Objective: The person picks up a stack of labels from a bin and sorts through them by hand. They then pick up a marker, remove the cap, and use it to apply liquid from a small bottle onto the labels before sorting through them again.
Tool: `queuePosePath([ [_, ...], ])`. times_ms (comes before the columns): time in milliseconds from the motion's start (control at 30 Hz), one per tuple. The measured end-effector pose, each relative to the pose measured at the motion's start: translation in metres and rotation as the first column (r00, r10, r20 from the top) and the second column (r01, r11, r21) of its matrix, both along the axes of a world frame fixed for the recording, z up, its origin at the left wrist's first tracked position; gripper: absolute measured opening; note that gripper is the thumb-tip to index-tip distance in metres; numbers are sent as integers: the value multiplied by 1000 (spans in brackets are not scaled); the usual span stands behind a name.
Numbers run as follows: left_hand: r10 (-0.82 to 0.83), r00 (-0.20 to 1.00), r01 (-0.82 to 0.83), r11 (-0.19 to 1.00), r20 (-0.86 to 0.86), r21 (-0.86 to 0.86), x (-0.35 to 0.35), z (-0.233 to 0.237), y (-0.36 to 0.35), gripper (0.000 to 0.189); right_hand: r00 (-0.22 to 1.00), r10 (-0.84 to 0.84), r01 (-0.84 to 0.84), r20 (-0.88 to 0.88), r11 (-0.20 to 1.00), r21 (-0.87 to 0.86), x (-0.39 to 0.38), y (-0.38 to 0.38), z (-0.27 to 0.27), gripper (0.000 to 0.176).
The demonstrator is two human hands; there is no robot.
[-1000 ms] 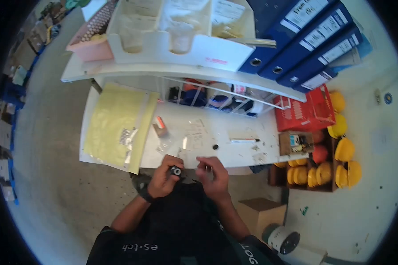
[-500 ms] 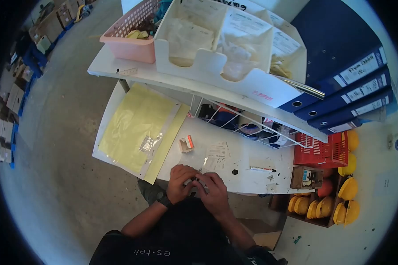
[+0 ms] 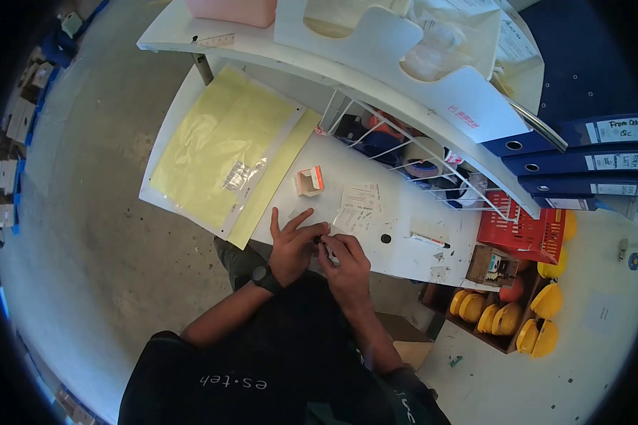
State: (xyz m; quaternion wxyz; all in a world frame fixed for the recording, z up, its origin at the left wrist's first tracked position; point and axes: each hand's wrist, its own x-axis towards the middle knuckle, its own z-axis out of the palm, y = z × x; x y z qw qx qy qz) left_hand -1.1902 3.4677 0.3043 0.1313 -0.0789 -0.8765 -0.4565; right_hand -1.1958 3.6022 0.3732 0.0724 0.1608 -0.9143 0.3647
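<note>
Above the table's front edge, my hands meet around a small dark object (image 3: 317, 241), mostly covered by the fingertips, its kind too small to make out. My left hand (image 3: 290, 251), with a black watch at the wrist, pinches it while other fingers stretch outward. My right hand (image 3: 346, 265) is curled, thumb and fingertips closed on the object from the right. Just beyond them stands a small open white-and-orange carton (image 3: 309, 181). To its right lies a clear plastic bag with a printed label (image 3: 359, 205).
A yellow plastic-covered sheet (image 3: 216, 152) covers the table's left part. A marker (image 3: 430, 241) lies right, near a small wooden box (image 3: 492, 266) and red basket (image 3: 532, 230). A white wire rack (image 3: 411, 159) sits under the shelf (image 3: 347, 78). Yellow helmets (image 3: 507, 319) fill the lower right.
My left fingers have spread out from their curled pose, while both hands stay together at the small object. The view has shifted, so the table and shelf appear higher.
</note>
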Motion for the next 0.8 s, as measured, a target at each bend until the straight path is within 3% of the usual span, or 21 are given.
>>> queuePosePath([
  [133, -38, 999, 38, 999, 14, -17, 1, -5, -4, 41, 999, 20, -19, 36, 999, -42, -3, 0, -4, 22],
  [200, -32, 999, 32, 999, 9, -9, 1, -5, -4, 41, 988, 118, -111, -100, 991, 70, -9, 2, -5, 20],
  [333, -1, 1000, 1, 999, -2, 46, -1, 0, -3, 40, 984, 152, -145, -93, 986, 79, -15, 2, 1, 18],
  [500, -9, 1000, 9, 1000, 3, 12, 0, -5, -3, 37, 982, 175, -172, 73, 984, -56, -20, 2, 8, 22],
  [633, -11, 1000, 11, 1000, -7, 8, -2, -6, -3, 37, 969, 245, -245, 16, 969, 16, -24, 8, -1, 25],
  [700, -11, 1000, 11, 1000, -4, 2, -2, -3, -3, 37, 968, 245, -242, 50, 968, -65, -26, 7, 2, 25],
  [800, -19, 1000, 19, 1000, -1, -2, -1, -2, -4, 36, 953, 277, -272, 128, 961, -55, -29, 12, 5, 26],
])
